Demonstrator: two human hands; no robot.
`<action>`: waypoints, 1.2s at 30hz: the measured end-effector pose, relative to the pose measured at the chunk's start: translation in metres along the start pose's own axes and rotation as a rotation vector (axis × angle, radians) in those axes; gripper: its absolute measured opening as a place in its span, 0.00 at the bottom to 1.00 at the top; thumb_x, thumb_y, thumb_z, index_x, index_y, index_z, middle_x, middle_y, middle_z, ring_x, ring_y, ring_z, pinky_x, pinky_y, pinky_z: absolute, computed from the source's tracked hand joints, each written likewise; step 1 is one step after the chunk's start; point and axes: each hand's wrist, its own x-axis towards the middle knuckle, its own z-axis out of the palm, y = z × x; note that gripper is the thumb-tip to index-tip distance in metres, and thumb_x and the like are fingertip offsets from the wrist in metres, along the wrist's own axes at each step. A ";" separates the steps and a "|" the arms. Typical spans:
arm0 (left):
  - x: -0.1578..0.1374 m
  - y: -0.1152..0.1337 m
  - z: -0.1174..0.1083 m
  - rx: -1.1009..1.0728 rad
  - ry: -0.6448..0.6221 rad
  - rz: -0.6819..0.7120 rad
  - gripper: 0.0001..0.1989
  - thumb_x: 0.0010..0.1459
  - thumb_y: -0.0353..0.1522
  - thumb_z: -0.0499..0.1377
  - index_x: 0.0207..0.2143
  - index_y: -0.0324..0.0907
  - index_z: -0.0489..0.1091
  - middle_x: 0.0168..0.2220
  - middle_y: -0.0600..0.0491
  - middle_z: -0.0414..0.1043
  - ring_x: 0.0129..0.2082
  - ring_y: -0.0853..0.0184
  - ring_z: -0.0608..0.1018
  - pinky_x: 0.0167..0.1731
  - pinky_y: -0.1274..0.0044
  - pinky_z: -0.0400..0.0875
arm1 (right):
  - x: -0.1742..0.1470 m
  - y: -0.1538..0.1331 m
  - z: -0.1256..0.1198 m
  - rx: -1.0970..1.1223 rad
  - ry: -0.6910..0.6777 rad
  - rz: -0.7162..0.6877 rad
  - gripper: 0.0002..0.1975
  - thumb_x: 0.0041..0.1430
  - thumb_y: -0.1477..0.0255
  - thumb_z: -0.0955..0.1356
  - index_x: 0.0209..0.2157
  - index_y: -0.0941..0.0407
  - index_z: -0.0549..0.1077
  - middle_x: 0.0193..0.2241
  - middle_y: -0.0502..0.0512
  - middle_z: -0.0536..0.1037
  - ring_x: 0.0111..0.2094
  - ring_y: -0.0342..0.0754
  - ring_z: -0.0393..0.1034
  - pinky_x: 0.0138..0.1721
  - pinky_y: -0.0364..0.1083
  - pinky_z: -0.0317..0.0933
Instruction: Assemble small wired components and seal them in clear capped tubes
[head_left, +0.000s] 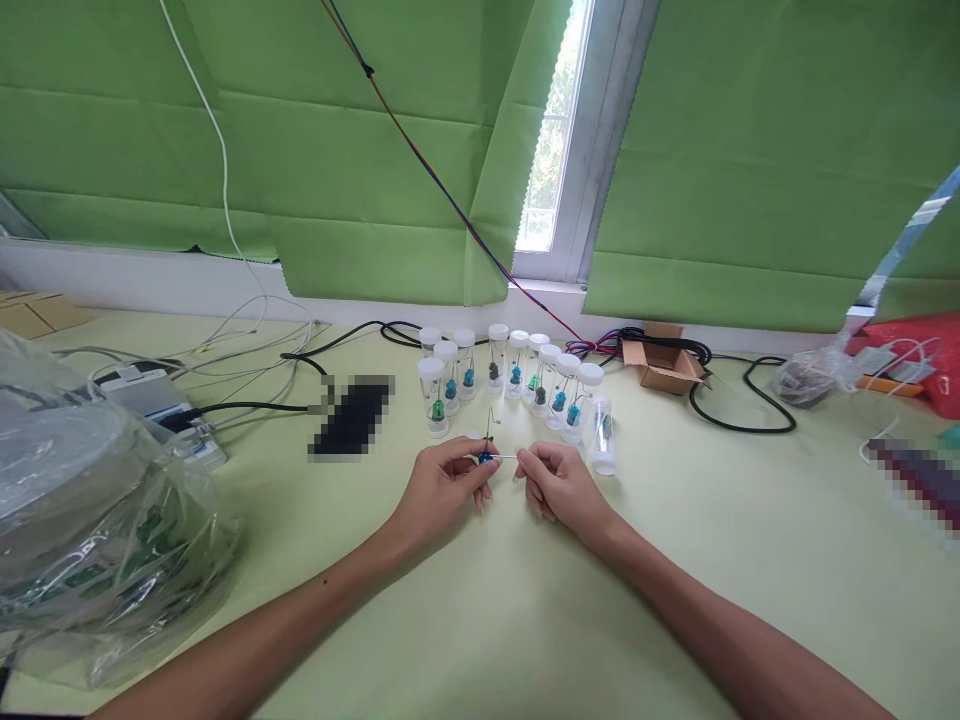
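My left hand (pixel 442 482) pinches a small blue fitting (pixel 485 458) between thumb and forefinger. A thin bent wire (pixel 490 420) rises from the top of that fitting. My right hand (pixel 561 487) grips the end of a thin, light-coloured rod (pixel 507 457) that reaches across to the fitting. Whether the rod goes into the fitting or only touches it, I cannot tell. Just behind both hands stand several clear tubes (pixel 517 370) with white caps, holding similar blue, green and dark fittings. One capped tube (pixel 603 435) lies on its side beyond my right hand.
A small open cardboard box (pixel 664 365) sits back right near black cables (pixel 739 425). Left are a large clear plastic bag (pixel 112 540), a white device (pixel 154 400) with cords and a blurred dark object (pixel 352 418). A red bag (pixel 919 350) lies far right on the table (pixel 480 620).
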 end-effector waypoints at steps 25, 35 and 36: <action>-0.002 0.001 0.000 0.126 0.047 0.009 0.17 0.55 0.40 0.63 0.43 0.38 0.76 0.19 0.55 0.71 0.18 0.69 0.72 0.23 0.76 0.69 | 0.000 0.001 0.004 0.050 0.021 0.040 0.20 0.61 0.55 0.65 0.25 0.57 0.67 0.10 0.40 0.60 0.09 0.38 0.54 0.12 0.38 0.48; 0.004 0.001 -0.004 0.043 0.098 -0.027 0.16 0.56 0.40 0.62 0.42 0.39 0.72 0.22 0.56 0.71 0.19 0.69 0.74 0.24 0.76 0.71 | -0.001 0.003 0.004 -0.042 0.113 -0.081 0.19 0.64 0.57 0.64 0.26 0.57 0.68 0.12 0.44 0.63 0.12 0.39 0.57 0.16 0.40 0.51; 0.005 0.002 -0.006 0.021 0.124 -0.024 0.16 0.55 0.40 0.63 0.42 0.39 0.71 0.23 0.56 0.70 0.19 0.69 0.74 0.23 0.77 0.71 | -0.001 0.003 0.003 -0.066 0.125 -0.095 0.19 0.64 0.58 0.64 0.26 0.57 0.68 0.12 0.44 0.63 0.13 0.39 0.57 0.17 0.40 0.52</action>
